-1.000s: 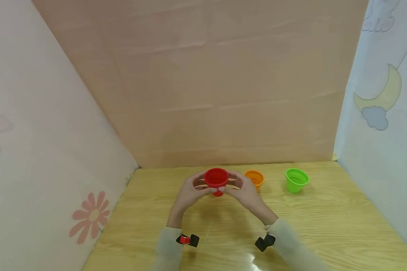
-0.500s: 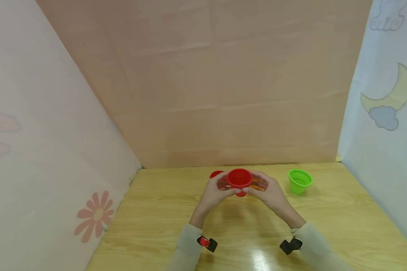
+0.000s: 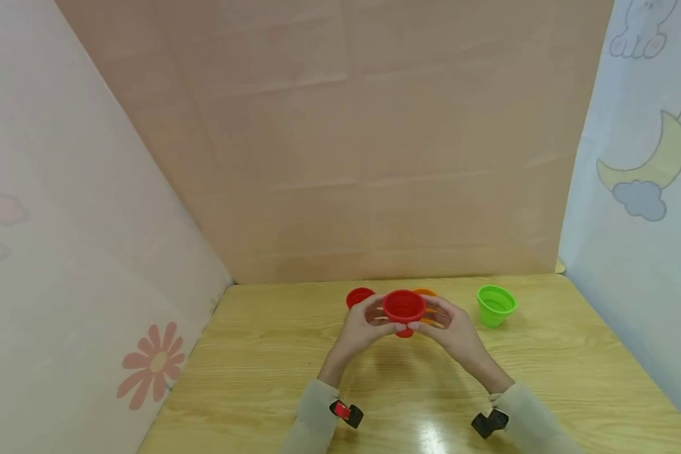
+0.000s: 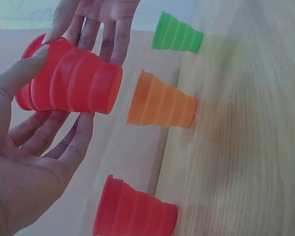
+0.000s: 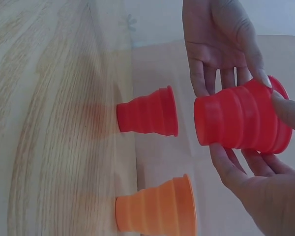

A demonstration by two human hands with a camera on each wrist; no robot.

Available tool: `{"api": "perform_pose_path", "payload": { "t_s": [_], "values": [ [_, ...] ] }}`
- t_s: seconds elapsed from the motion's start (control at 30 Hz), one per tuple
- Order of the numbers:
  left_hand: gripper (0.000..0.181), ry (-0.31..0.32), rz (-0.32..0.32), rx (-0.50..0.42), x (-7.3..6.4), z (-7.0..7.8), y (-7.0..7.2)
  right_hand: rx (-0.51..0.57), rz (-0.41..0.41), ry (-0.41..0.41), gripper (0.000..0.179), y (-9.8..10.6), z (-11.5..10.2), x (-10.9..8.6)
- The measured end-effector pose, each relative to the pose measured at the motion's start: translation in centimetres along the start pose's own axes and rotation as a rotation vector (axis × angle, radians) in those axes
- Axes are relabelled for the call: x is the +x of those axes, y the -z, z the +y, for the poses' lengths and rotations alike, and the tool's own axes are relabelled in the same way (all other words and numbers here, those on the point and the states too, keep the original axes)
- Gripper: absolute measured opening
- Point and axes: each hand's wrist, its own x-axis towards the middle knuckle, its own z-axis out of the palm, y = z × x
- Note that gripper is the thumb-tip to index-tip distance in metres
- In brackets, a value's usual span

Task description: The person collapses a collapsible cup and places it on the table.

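A red ribbed cup (image 3: 404,308) is raised off the table, mouth upward, between both hands. My left hand (image 3: 356,329) grips its left side, with the thumb on the near wall and the fingers curved round behind. From the right, my right hand (image 3: 456,331) holds it the same way; the two thumbs come close together at the front. A second red cup (image 3: 360,296) stands upright on the table behind my left hand. Straight behind the held cup is an orange cup (image 4: 164,102), partly hidden in the head view. A green cup (image 3: 495,307) stands farther right.
The light wooden table (image 3: 250,372) ends at a tan paper backdrop (image 3: 340,157). White side panels with printed drawings rise on the left (image 3: 91,252) and right (image 3: 630,265). The three standing cups form a row near the backdrop.
Both hands have carried the held red cup to the right, from in front of the other red cup to in front of the orange one. In the last half second it has barely moved.
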Motion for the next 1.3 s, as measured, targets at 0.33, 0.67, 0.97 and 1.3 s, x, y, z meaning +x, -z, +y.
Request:
{"api": "perform_pose_path", "payload": {
  "t_s": [0.33,0.67,0.97,1.3],
  "values": [
    [0.055,0.024,0.022,0.018,-0.4,-0.5,-0.2,0.023,-0.001,-0.049,0.054,-0.3,0.1,-0.4],
    [0.055,0.112,0.111,0.032,-0.7,-1.1,-0.9,0.082,-0.039,-0.114,0.059,0.0,0.3,-0.4],
    [0.064,0.220,0.154,-0.024,-0.9,-1.4,-1.4,0.061,-0.038,-0.149,0.067,0.1,0.6,-0.3],
    [0.058,0.319,0.112,-0.110,-1.1,-1.4,-1.5,0.072,-0.036,-0.188,0.061,-0.3,1.1,-0.1]
  ]
}}
